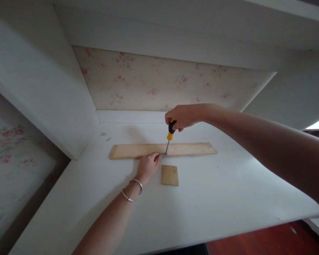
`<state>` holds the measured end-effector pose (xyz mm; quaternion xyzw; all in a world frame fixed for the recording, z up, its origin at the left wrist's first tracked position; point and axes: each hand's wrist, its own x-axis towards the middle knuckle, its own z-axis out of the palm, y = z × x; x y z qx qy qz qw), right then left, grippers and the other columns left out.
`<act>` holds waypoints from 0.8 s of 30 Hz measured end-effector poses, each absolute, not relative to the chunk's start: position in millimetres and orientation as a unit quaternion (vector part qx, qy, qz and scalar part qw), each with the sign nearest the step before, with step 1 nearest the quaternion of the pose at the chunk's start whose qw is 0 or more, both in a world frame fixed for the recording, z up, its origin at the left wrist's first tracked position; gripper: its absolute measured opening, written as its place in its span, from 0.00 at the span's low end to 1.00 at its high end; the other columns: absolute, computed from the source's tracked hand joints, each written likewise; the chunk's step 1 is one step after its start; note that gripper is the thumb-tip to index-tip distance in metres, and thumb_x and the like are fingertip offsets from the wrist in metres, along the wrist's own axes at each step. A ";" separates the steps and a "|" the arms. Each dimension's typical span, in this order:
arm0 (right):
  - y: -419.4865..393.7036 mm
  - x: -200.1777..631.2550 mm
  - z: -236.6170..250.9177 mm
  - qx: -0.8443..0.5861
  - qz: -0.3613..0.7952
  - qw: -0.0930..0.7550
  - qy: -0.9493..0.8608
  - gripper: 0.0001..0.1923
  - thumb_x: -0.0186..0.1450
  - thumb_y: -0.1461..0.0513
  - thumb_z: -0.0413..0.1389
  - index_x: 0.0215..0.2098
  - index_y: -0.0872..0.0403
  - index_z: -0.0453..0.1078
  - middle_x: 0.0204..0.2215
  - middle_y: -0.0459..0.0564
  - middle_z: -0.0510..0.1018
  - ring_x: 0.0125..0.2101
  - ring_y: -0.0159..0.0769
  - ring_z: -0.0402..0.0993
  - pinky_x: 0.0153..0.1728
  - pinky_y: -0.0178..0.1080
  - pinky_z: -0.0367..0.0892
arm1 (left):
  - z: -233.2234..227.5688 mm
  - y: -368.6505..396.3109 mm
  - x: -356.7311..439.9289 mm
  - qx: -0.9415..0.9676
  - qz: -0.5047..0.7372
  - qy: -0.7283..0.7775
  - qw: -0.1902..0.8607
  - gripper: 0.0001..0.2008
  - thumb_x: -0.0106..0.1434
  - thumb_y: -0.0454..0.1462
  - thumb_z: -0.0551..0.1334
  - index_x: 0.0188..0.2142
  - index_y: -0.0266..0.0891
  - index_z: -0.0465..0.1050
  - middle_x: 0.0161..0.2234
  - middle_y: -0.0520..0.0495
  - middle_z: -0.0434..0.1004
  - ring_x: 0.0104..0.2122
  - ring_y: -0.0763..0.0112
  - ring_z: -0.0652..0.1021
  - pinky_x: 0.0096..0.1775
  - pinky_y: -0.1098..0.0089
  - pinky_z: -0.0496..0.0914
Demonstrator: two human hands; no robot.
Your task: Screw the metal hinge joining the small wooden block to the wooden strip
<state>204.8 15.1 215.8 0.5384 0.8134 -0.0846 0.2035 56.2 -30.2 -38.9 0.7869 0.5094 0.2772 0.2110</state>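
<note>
A long, pale wooden board (191, 148) lies flat on the white surface. My right hand (184, 116) is wrapped round the black and yellow handle of a screwdriver (170, 135), whose shaft points down at the board's near edge. At its tip sits a small metal piece (163, 154), perhaps a bracket; its exact shape is too small to tell. The fingers of my left hand (149, 164) are closed and pinch this piece against the board. Just below lies a small, squarish wooden plate (170, 175) with small holes along its top edge, apart from the board.
Several small metal screws or pins (103, 134) lie at the back left of the white tabletop (218, 202). White panels (37, 71) stand at the left and overhead. Behind is a wall with floral paper (154, 81). A reddish floor (266, 241) shows beyond the front edge.
</note>
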 end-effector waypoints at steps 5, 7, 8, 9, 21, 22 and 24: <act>18.6 205.0 215.1 0.553 -0.047 0.206 0.806 0.25 0.59 0.47 0.54 0.49 0.53 0.69 0.25 0.49 0.78 0.30 0.39 0.73 0.33 0.39 0.60 | -42.0 -29.4 55.9 0.790 0.286 0.503 0.203 0.15 0.66 0.44 0.52 0.44 0.41 0.73 0.37 0.45 0.80 0.35 0.70 0.78 0.37 0.73 0.66; 18.8 206.9 214.2 0.527 -0.070 0.197 0.824 0.26 0.56 0.50 0.58 0.51 0.50 0.67 0.29 0.47 0.79 0.31 0.37 0.74 0.33 0.37 0.59 | -42.1 -29.4 55.8 0.792 0.289 0.497 0.203 0.15 0.67 0.43 0.52 0.44 0.41 0.73 0.37 0.45 0.80 0.35 0.70 0.78 0.37 0.73 0.66; 18.8 207.7 214.1 0.519 -0.074 0.200 0.828 0.25 0.56 0.53 0.59 0.51 0.50 0.67 0.30 0.46 0.79 0.31 0.36 0.74 0.33 0.36 0.59 | -41.9 -29.4 55.7 0.793 0.290 0.495 0.203 0.15 0.67 0.43 0.52 0.44 0.41 0.73 0.37 0.46 0.80 0.35 0.70 0.78 0.37 0.73 0.66; 18.7 208.1 214.2 0.516 -0.072 0.206 0.829 0.23 0.56 0.54 0.59 0.49 0.50 0.69 0.29 0.46 0.79 0.31 0.35 0.74 0.33 0.36 0.59 | -41.5 -29.5 55.7 0.794 0.289 0.495 0.204 0.15 0.67 0.43 0.52 0.44 0.41 0.73 0.36 0.46 0.80 0.35 0.70 0.78 0.37 0.73 0.66; 19.6 211.3 208.3 0.483 0.027 0.171 0.859 0.18 0.57 0.56 0.57 0.45 0.52 0.73 0.35 0.49 0.78 0.34 0.36 0.72 0.29 0.35 0.57 | -49.9 -25.4 56.1 0.787 0.327 0.480 0.207 0.13 0.65 0.42 0.54 0.42 0.41 0.74 0.34 0.47 0.80 0.30 0.71 0.77 0.32 0.74 0.65; 20.6 213.5 207.0 0.478 0.030 0.166 0.862 0.19 0.56 0.56 0.57 0.45 0.52 0.73 0.36 0.49 0.78 0.34 0.37 0.72 0.30 0.35 0.57 | -50.1 -25.2 56.2 0.786 0.330 0.478 0.212 0.13 0.65 0.42 0.55 0.42 0.41 0.74 0.34 0.47 0.80 0.30 0.72 0.77 0.32 0.74 0.65; 22.5 217.2 205.4 0.468 0.032 0.163 0.868 0.19 0.56 0.57 0.58 0.44 0.52 0.74 0.36 0.49 0.78 0.35 0.38 0.72 0.30 0.36 0.58 | -50.3 -24.9 56.5 0.782 0.334 0.479 0.219 0.13 0.65 0.42 0.55 0.42 0.40 0.75 0.33 0.47 0.80 0.30 0.72 0.77 0.32 0.74 0.65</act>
